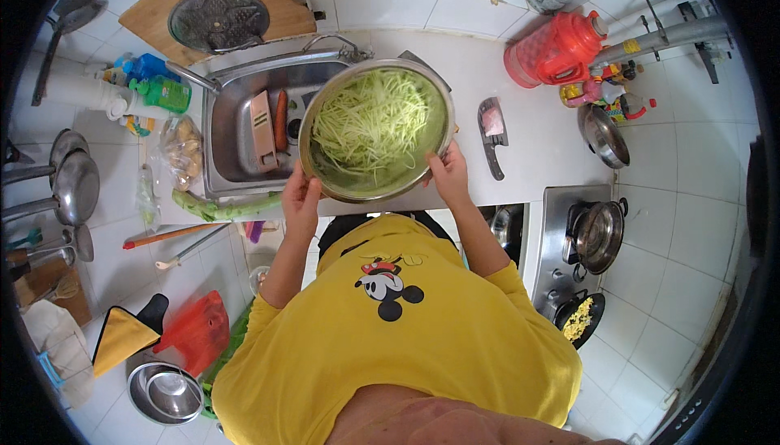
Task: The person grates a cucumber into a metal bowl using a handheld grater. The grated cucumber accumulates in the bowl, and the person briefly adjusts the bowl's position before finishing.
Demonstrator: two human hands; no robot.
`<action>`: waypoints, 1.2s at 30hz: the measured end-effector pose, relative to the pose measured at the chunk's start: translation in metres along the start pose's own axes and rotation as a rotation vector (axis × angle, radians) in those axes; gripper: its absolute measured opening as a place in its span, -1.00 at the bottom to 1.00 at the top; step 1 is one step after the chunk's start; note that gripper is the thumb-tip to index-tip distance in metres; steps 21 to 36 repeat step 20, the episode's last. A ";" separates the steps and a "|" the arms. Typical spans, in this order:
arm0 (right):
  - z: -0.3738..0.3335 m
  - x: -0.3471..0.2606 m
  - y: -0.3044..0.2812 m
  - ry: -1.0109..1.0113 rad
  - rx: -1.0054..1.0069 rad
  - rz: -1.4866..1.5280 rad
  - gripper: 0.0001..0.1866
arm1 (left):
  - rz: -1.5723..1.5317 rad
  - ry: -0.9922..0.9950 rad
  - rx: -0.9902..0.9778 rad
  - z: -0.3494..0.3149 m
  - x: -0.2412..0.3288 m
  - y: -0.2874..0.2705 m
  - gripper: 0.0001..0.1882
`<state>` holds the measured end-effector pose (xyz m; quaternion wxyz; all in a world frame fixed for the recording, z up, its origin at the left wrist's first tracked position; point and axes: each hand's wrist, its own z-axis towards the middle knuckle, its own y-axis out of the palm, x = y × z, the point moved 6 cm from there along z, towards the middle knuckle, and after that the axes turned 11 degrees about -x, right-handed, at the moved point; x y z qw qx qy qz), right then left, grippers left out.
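Observation:
A round metal basin (441, 124) is held up in front of me, over the right part of the sink and the counter beside it. Pale green vegetable shreds (370, 120) lie heaped inside. My left hand (301, 205) grips the basin's lower left rim, and my right hand (448, 175) has hold of the lower right side. Both thumbs rest near the rim; the other fingers are partly hidden. Left of the basin, a pinkish grater (263, 132) and a carrot (281, 118) lie in the sink (221, 132).
Right of the basin lies a cleaver (494, 152) with a pale pink piece (492, 121) on its blade. A red thermos jug (548, 51) stands farther back. The stove (556, 238) at right carries a metal pan (600, 236) and a pan of yellow food (578, 321).

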<state>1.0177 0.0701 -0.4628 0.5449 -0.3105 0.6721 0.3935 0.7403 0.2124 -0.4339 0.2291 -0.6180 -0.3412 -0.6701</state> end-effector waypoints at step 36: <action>-0.008 -0.002 -0.019 0.346 0.067 -0.279 -0.68 | -0.276 -0.434 0.062 0.022 -0.075 0.007 -0.48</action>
